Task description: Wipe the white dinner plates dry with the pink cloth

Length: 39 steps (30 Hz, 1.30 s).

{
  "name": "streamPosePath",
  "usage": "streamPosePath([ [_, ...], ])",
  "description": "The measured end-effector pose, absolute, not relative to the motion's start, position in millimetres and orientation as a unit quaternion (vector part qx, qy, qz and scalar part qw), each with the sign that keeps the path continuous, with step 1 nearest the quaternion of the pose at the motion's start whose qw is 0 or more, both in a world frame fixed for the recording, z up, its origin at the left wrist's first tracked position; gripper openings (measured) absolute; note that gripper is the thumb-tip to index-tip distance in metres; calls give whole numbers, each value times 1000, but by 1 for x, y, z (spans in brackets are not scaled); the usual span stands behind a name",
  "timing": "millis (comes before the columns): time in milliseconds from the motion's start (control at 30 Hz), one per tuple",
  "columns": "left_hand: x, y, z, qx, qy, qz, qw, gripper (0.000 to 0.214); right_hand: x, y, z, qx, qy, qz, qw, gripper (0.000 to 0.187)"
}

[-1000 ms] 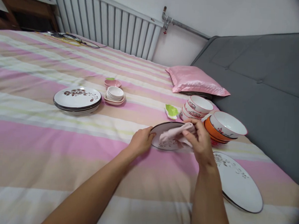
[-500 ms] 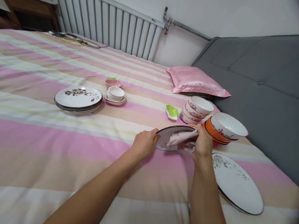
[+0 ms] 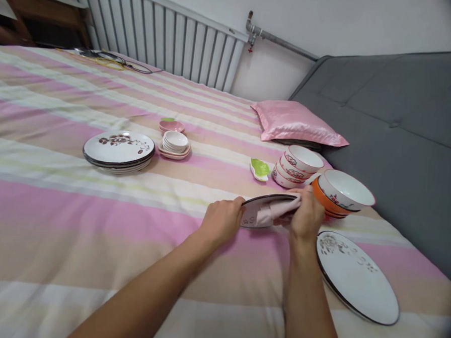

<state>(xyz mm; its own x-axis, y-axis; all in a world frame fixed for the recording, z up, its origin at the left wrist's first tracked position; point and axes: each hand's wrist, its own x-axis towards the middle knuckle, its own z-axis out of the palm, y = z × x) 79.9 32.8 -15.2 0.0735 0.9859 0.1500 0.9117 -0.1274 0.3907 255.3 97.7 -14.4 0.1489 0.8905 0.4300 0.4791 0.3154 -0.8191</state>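
Observation:
My left hand (image 3: 223, 220) grips the near left rim of a white plate with a dark edge (image 3: 250, 214), which is tilted up off the striped bedcover. My right hand (image 3: 306, 217) is closed on a pale pink cloth (image 3: 274, 211) and presses it against the plate's face. Just right of my right hand lies another large white plate with a dark rim and floral print (image 3: 356, 275), flat on the bed.
Orange and white bowls (image 3: 343, 194) and a stack of small patterned bowls (image 3: 296, 166) sit behind the plate. A green leaf dish (image 3: 259, 169), a plate stack (image 3: 118, 151), small saucers (image 3: 174, 143), a pink pillow (image 3: 294, 123) and a grey headboard (image 3: 401, 128) are around.
The plate has tipped up more steeply toward edge-on. My right hand with the cloth has shifted slightly right and down across it; my left hand slid a little right along the rim.

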Motion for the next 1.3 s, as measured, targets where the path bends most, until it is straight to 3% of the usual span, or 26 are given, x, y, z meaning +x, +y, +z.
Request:
streamPosePath([
  [133,85,28,-15,744,636,191,69,20,242,81,-1,-557,-609,81,558,50],
  [367,90,22,-14,778,606,168,15,14,222,69,4,-466,-703,-123,523,38],
  [767,92,23,-13,782,600,166,33,18,204,68,-4,-383,-743,-233,497,24],
  [1033,92,21,-11,802,577,152,11,12,228,79,-9,-418,-692,-181,560,31],
  [1300,91,22,-10,806,573,149,-3,13,245,98,-17,-506,-526,51,682,51],
])
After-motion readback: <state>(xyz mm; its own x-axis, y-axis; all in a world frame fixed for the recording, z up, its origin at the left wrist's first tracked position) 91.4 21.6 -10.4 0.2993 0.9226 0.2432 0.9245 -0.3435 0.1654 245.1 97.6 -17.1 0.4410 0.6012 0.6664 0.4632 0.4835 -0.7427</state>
